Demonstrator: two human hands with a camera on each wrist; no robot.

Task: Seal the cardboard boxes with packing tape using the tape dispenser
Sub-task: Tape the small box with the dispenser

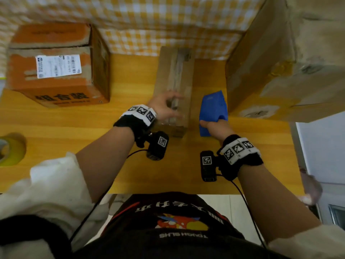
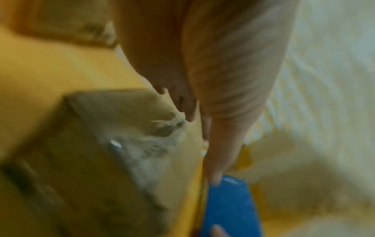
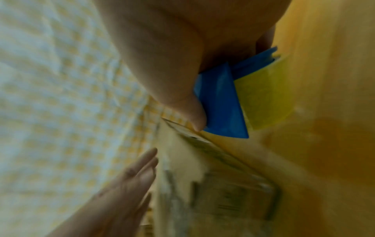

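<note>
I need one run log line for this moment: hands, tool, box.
left hand: open, over narrow box | right hand: grips blue dispenser beside box | dispenser not on box

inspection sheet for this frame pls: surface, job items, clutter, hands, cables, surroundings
Surface: yellow wooden table, bare patches between the boxes.
Job's things: narrow brown box at centre, tape along its top; blue tape dispenser beside it on its right, yellowish tape showing in the right wrist view; orange box with a white label, far left; large brown box, far right.
Clutter: tape roll at the left table edge.
Grippers: left hand with fingers spread over the narrow box's near end; right hand grips the dispenser.
Cables: black cable runs from each wrist camera towards the body.
Surroundings: yellow checked cloth behind the table.
</note>
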